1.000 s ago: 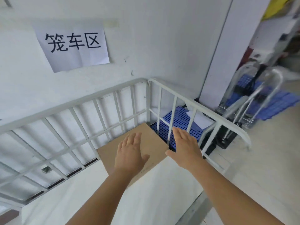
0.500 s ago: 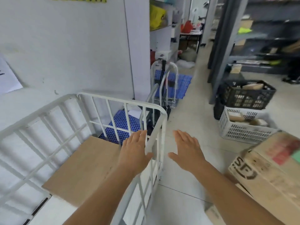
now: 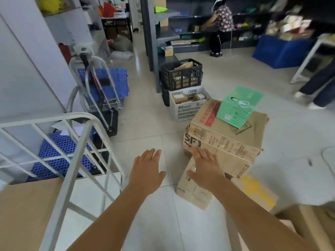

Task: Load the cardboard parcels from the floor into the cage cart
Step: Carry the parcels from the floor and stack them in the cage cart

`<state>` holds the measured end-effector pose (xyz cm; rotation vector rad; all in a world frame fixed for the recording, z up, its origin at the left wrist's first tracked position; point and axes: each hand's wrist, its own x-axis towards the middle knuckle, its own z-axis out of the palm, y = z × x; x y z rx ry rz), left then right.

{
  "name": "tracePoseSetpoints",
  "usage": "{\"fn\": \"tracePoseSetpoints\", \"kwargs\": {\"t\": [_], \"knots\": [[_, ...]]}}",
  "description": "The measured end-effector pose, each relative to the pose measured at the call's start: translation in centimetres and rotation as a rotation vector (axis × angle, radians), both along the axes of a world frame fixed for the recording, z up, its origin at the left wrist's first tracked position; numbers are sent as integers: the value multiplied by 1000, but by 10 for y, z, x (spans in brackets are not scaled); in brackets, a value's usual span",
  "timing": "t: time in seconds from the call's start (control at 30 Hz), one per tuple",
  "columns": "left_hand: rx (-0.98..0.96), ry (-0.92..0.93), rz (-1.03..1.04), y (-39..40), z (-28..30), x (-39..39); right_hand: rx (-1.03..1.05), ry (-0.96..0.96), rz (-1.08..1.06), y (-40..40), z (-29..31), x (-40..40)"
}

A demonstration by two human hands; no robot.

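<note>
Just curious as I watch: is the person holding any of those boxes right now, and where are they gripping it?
Nothing is held. Both the left hand and right hand are open with fingers spread, reaching toward the stacked cardboard parcels on the floor.

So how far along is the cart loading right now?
Done: one flat brown cardboard parcel lies inside the white metal cage cart. In hand: nothing; the left hand and right hand are both open and empty, reaching toward the floor stack. Left: the large brown SF-printed cardboard box, the green carton on top of it, and the cardboard box under it.
</note>
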<state>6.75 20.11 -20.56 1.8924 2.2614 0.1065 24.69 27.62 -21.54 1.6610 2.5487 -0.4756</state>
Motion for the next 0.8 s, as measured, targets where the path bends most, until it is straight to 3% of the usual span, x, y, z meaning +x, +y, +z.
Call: {"fn": "tracePoseSetpoints", "kwargs": {"t": [0.27,0.8], "knots": [[-52,12,-236,14,-18,102,-30,-11,-201,-32,-18,116],[-162,-41,-823,30,-63,294,-142,-5,-892,-160,-63,283]]}}
